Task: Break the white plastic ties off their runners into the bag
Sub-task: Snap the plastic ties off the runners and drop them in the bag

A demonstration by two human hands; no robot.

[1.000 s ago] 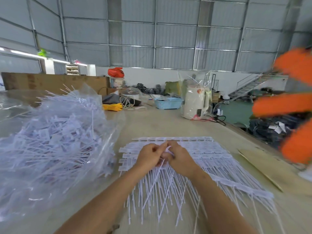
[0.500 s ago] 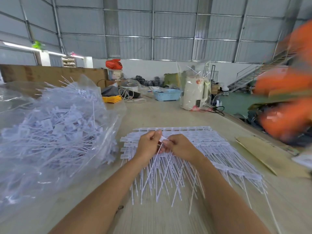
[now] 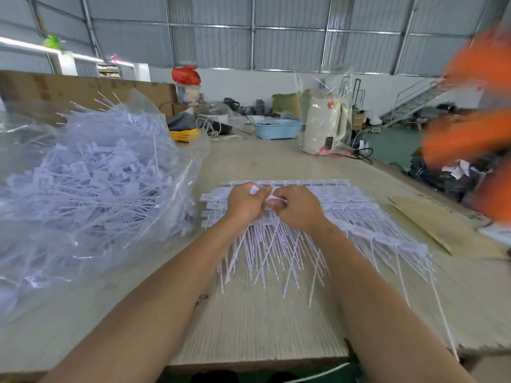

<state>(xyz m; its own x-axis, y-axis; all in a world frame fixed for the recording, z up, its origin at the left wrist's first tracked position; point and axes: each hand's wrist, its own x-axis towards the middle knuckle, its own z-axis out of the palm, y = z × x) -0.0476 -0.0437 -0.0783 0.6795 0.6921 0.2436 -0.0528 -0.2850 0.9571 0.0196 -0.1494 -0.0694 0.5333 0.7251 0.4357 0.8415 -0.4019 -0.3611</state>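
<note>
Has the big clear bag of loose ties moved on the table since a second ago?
No. The clear bag still sits left of the runner sheets, its edge just as near them; only the head camera shifted.

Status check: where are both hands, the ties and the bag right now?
Left hand and right hand both pinching ties on the runner sheets. Bag of ties lies to the left. Nothing blocks the way.
</note>
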